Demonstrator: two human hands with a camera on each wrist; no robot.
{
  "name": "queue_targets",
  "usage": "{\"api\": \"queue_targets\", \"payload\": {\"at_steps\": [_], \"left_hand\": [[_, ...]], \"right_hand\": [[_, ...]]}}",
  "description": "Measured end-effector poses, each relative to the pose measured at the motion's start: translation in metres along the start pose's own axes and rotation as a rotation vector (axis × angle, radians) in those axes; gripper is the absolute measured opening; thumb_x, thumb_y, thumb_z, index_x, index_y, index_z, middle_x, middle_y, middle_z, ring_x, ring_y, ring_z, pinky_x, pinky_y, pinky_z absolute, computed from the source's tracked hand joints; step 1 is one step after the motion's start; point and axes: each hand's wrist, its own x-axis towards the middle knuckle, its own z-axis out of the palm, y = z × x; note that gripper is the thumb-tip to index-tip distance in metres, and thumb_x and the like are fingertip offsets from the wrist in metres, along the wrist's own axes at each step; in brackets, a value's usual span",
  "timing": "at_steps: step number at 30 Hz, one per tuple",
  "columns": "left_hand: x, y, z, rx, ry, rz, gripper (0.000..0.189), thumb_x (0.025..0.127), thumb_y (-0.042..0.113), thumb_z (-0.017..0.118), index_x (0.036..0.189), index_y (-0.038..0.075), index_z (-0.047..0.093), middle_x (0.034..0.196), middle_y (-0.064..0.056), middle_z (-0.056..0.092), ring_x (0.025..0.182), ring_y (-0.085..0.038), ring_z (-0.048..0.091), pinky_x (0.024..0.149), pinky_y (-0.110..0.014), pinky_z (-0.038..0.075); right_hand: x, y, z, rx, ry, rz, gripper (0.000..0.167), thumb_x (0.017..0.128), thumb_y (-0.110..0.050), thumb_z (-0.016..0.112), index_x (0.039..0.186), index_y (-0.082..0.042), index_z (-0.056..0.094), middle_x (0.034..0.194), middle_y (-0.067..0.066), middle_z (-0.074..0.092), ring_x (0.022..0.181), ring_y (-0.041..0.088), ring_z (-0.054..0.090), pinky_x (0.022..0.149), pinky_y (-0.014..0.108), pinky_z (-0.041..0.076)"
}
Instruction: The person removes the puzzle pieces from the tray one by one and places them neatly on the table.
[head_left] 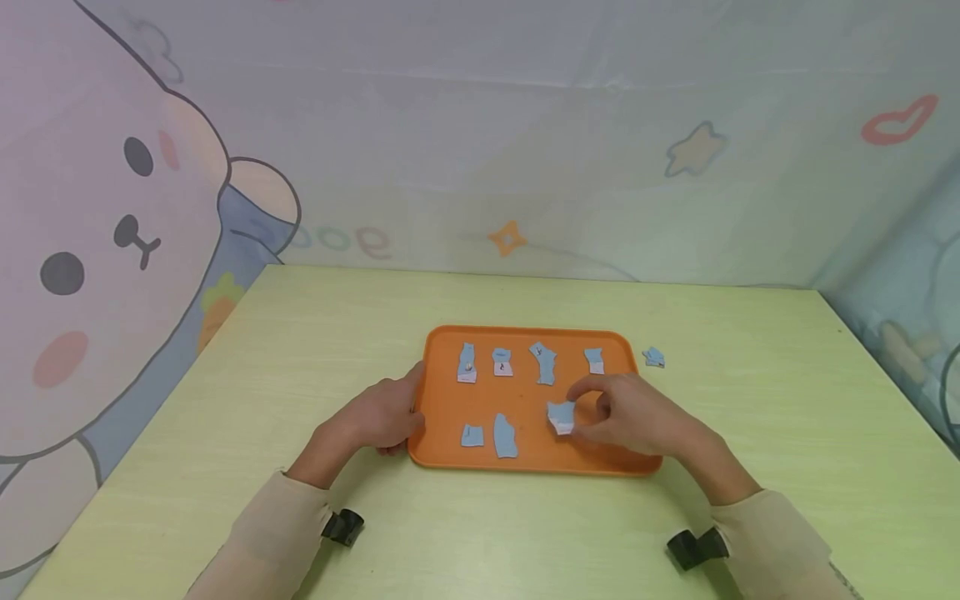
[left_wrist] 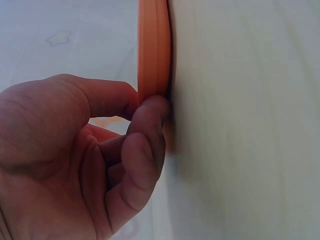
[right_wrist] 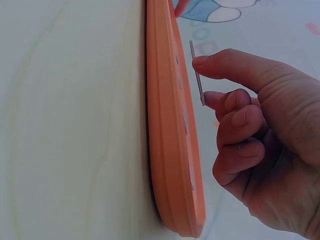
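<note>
Okay, head view first. There's an orange tray on a pale yellow-green table, and the left hand is gripping the tray's left rim. The right hand comes in over the tray's right side, thumb and finger pinching a blue-and-white piece a bit right of the tray's middle. Four small pieces sit in a row along the tray's far side, with a squarish piece and a longer curved piece toward its near left. One more, a stray piece, lies on the table just past the tray's right edge. Behind the tray and table hangs a cartoon-print backdrop.

Left wrist view: thumb and curled fingers are clamped on the tray's edge, fingertips at its underside.

Right wrist view: the pinched piece shows edge-on above the tray, other fingers curled in. Can't make out its printed side from there.
</note>
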Motion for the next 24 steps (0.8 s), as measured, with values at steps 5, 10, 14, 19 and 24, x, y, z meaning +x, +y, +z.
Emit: {"api": "queue_targets", "payload": {"at_steps": [5, 10, 14, 19, 24], "left_hand": [[0.000, -0.001, 0.000, -0.005, 0.001, 0.002, 0.075, 0.097, 0.002, 0.049, 0.165, -0.002, 0.016, 0.057, -0.003, 0.054, 0.046, -0.015, 0.048, 0.047, -0.026, 0.042], [0.001, -0.002, 0.001, 0.007, 0.006, 0.005, 0.075, 0.097, 0.002, 0.049, 0.165, -0.002, 0.016, 0.057, -0.003, 0.055, 0.046, -0.015, 0.049, 0.048, -0.026, 0.042], [0.002, -0.002, 0.001, 0.013, 0.011, 0.008, 0.072, 0.097, 0.002, 0.049, 0.162, -0.002, 0.021, 0.057, -0.004, 0.056, 0.046, -0.015, 0.049, 0.048, -0.026, 0.042], [0.002, -0.002, 0.001, 0.012, 0.013, 0.008, 0.072, 0.097, 0.003, 0.049, 0.163, -0.002, 0.021, 0.057, -0.004, 0.056, 0.046, -0.015, 0.050, 0.048, -0.026, 0.042], [0.001, -0.002, 0.001, 0.011, 0.018, 0.011, 0.066, 0.096, 0.002, 0.050, 0.158, -0.001, 0.026, 0.057, -0.004, 0.056, 0.046, -0.015, 0.050, 0.047, -0.027, 0.043]], "right_hand": [[-0.001, 0.003, -0.002, 0.020, 0.003, 0.027, 0.037, 0.090, -0.019, 0.080, 0.124, -0.011, 0.070, 0.060, -0.007, 0.038, 0.056, 0.011, 0.037, 0.053, 0.025, 0.030], [-0.002, 0.006, -0.005, 0.034, 0.018, 0.024, 0.039, 0.089, -0.021, 0.081, 0.125, -0.010, 0.071, 0.059, -0.007, 0.038, 0.055, 0.010, 0.038, 0.052, 0.026, 0.031], [-0.003, 0.007, -0.008, 0.051, 0.020, 0.025, 0.040, 0.090, -0.021, 0.081, 0.126, -0.009, 0.070, 0.060, -0.006, 0.040, 0.056, 0.011, 0.040, 0.052, 0.027, 0.032], [-0.003, 0.008, -0.010, 0.054, 0.023, 0.030, 0.040, 0.090, -0.021, 0.081, 0.126, -0.009, 0.069, 0.060, -0.006, 0.041, 0.056, 0.012, 0.040, 0.052, 0.026, 0.032], [-0.004, 0.011, -0.012, 0.041, 0.030, 0.033, 0.039, 0.089, -0.021, 0.082, 0.124, -0.010, 0.070, 0.059, -0.007, 0.042, 0.055, 0.011, 0.039, 0.051, 0.025, 0.032]]}}
